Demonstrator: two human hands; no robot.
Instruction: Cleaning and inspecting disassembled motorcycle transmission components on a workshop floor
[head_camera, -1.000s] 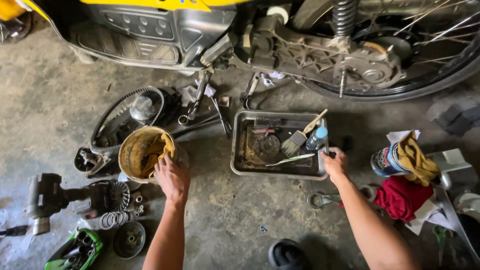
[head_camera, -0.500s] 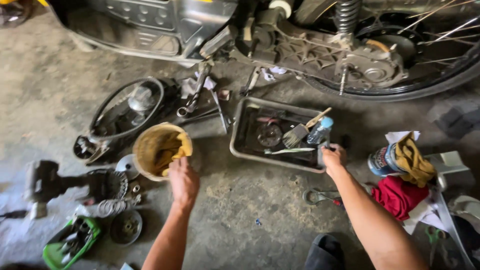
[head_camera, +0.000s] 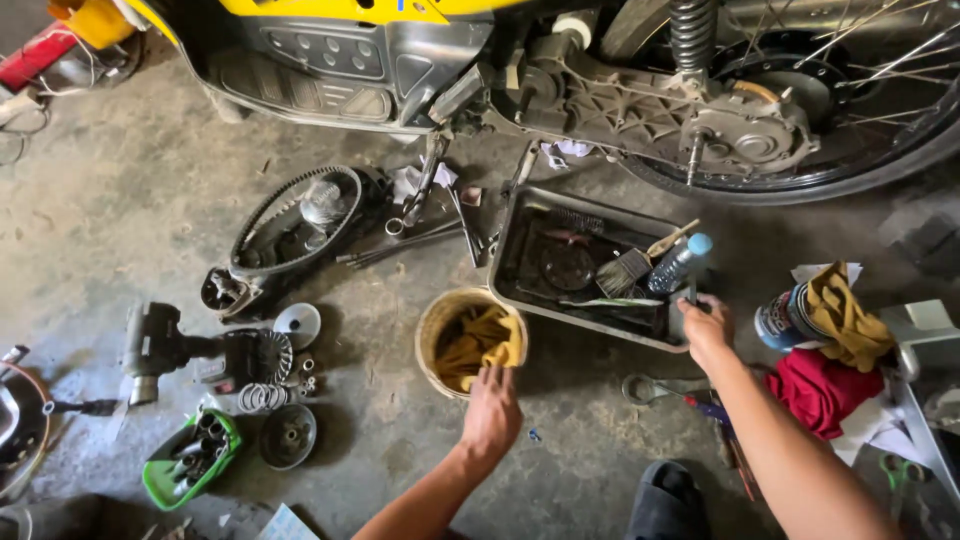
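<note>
At frame centre, the left hand (head_camera: 492, 408) touches the yellow bucket (head_camera: 436, 325), fingers loose; right hand (head_camera: 706, 327) clamps the metal tray (head_camera: 520, 290) rim. Parts remain scattered, uncleaned.

1. Stained concrete floor (head_camera: 120, 200) fills the frame.
2. Centre: yellow bucket (head_camera: 436, 330), metal tray (head_camera: 510, 262).
3. Left: drive belt (head_camera: 270, 205), green tray (head_camera: 165, 485).
4. Right: red rag (head_camera: 820, 385).

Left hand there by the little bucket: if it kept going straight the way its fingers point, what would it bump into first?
Most likely the yellow cloth inside the round bucket. The left hand points up the picture with its fingertips at the bucket's near rim, so the cloth comes first, though depth is hard to judge from above.
</note>
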